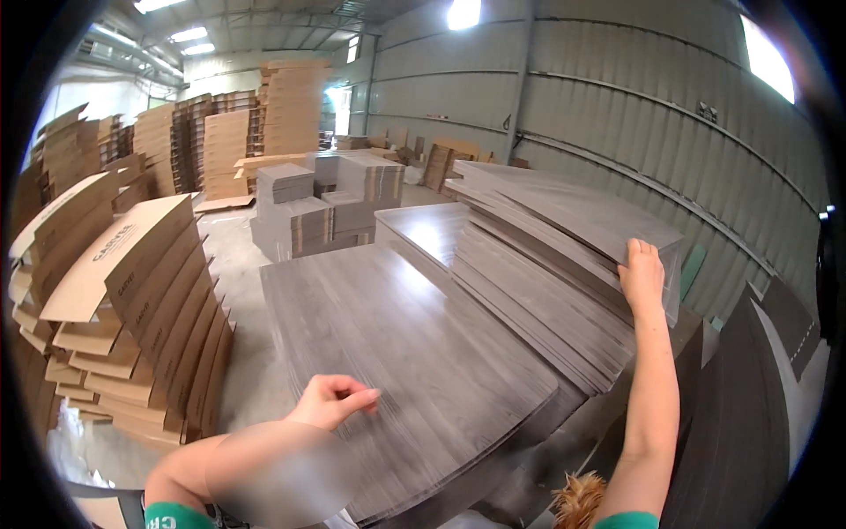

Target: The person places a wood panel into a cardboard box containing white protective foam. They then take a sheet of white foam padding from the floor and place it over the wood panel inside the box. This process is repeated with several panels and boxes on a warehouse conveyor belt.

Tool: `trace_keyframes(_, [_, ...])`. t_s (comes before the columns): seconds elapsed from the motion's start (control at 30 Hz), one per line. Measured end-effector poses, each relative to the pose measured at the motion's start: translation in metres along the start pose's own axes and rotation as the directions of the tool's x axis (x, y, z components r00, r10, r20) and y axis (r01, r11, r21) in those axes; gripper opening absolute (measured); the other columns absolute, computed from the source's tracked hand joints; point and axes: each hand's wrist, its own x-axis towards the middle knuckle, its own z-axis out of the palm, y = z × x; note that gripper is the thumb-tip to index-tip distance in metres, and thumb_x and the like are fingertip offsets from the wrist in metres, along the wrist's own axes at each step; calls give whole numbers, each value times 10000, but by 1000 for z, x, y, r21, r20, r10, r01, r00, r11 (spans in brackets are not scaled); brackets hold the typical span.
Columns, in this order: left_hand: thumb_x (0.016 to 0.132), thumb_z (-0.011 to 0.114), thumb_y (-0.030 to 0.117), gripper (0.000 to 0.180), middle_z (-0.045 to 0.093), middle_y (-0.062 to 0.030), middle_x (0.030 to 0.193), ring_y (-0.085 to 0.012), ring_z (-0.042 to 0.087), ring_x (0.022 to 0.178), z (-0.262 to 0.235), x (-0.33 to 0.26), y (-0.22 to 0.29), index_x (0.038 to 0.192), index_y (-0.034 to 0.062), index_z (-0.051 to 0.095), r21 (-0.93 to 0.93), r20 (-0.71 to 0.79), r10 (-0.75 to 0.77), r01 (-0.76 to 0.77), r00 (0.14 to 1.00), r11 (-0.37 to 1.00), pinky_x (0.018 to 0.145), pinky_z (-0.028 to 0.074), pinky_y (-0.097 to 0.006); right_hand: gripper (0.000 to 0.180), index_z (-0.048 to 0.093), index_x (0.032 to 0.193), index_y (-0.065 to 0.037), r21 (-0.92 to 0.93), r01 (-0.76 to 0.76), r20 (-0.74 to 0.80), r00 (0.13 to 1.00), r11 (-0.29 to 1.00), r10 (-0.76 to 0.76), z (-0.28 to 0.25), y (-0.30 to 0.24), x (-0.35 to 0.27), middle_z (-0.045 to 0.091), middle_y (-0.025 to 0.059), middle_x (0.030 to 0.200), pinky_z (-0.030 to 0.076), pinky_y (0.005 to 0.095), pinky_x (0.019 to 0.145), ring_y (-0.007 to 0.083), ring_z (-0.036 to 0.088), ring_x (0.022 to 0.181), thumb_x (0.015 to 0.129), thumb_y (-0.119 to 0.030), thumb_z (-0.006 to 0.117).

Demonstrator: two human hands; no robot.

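A large grey wood-grain board [379, 309] with rounded corners lies on top of a stack in front of me. Over its near left part is my left hand [335, 401], thumb and fingers drawn together, with nothing visible between them. To the right stands a taller stack of grey boards [538, 286]. My right arm reaches out to it, and my right hand [641, 269] has its fingers bent over the near edge of the top board [573, 207]. The underside of that grip is hidden.
Folded brown cartons [150, 300] are piled at the left. Smaller stacks of grey panels [308, 207] stand beyond the boards. Tall carton piles [291, 110] rise farther back. Dark panels [736, 406] lean at the right, near the corrugated wall [626, 79]. A reddish-brown tuft [577, 500] shows by my right arm.
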Motion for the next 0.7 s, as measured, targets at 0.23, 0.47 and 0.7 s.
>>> trace_keyframes(0.23, [834,607,216,234,646,-38,762,-90,587,758,11,97,27,810,-15,640,35,-68,180,-178,981,983,722,458,-235,483,523,1006,-6,148,147,-90,987,978,-135,-51,-7,-39,559,177,1036,451,385,814,338,519,991,553,-3,694])
trace_keyframes(0.47, [732,664,419,642,557,-213,1099,-263,532,1055,-1,260,96,1152,-35,492,404,-481,582,-423,656,811,874,426,-343,496,493,1175,-8,620,-137,34,988,772,148,-151,25,-104,475,159,1234,321,358,970,269,437,1159,715,-138,624])
trace_keyframes(0.7, [612,784,407,854,524,-183,1154,-234,493,1091,-5,284,126,1207,-76,409,-66,-57,464,-467,884,882,938,378,-326,670,387,1282,29,809,-517,296,769,280,567,-141,57,-133,449,170,1254,247,357,1016,235,401,1182,831,-442,542])
